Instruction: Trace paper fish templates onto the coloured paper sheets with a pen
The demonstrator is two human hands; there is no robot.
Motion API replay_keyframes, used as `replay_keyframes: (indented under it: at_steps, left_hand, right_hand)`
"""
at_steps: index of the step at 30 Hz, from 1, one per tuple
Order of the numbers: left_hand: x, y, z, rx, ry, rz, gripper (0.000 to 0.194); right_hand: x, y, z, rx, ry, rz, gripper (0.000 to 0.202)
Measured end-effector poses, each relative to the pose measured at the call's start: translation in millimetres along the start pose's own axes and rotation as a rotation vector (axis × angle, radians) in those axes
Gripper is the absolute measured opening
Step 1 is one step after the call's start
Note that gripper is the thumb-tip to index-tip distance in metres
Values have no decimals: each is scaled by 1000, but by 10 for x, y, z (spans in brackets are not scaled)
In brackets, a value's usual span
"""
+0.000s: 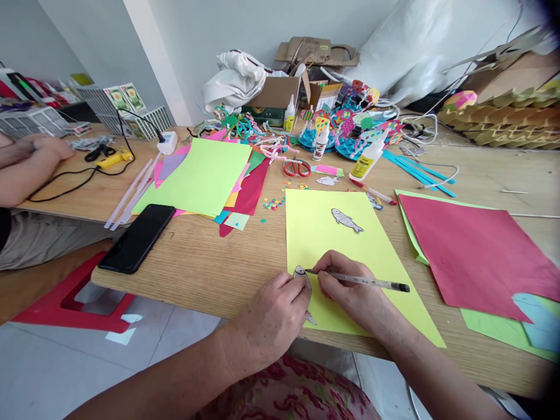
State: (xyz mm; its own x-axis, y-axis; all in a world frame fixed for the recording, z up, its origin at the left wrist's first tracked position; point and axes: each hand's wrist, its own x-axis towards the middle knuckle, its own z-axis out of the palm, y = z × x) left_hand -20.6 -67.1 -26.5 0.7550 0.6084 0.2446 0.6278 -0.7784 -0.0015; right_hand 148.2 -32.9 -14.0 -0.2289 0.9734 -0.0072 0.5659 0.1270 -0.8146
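A yellow sheet of paper (350, 256) lies on the table in front of me. At its near left edge is a grey paper fish cutout (300, 271), partly covered by my left hand (280, 306), whose bent fingers hold it down against the sheet. My right hand (350, 289) grips a clear pen with a black end cap (385, 284). The pen's tip is beside the fish's head. Further up the sheet lies a second paper fish (347, 221), untouched.
Dark red paper (476, 251) lies to the right. Left are a light green sheet (205, 175) and a black phone (137, 238). Behind are red-handled scissors (297, 168) and a glue bottle (368, 157). Another person's arm (30, 163) rests at far left.
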Motion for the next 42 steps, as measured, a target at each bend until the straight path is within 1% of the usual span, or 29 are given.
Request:
replay_keyframes:
  at_steps: [3, 6, 10, 14, 20, 25, 32, 42]
  left_hand:
    - [10, 2, -17, -11, 15, -3, 15]
    - [13, 5, -27, -16, 5, -5, 15]
    - [0, 9, 0, -29, 12, -21, 13]
    - [-8, 8, 15, -22, -9, -7, 12]
    - [11, 4, -29, 5, -2, 10, 15]
    - [8, 8, -25, 0, 14, -1, 15]
    - [-4, 13, 7, -40, 32, -19, 15]
    - [-9, 18, 0, -34, -23, -18, 21]
  right_hand:
    - [-6, 5, -2, 5, 8, 2, 9]
    - [9, -8, 10, 18, 20, 9, 8]
    - [31, -28, 31, 8, 10, 11, 8]
    - [42, -37, 41, 8, 13, 9, 8]
    - [34, -37, 28, -11, 12, 8, 8]
    - [-12, -36, 5, -1, 8, 8, 9]
    - [-123, -73, -31, -49, 13, 24, 7]
    - [-224, -113, -38, -68, 36, -16, 9]
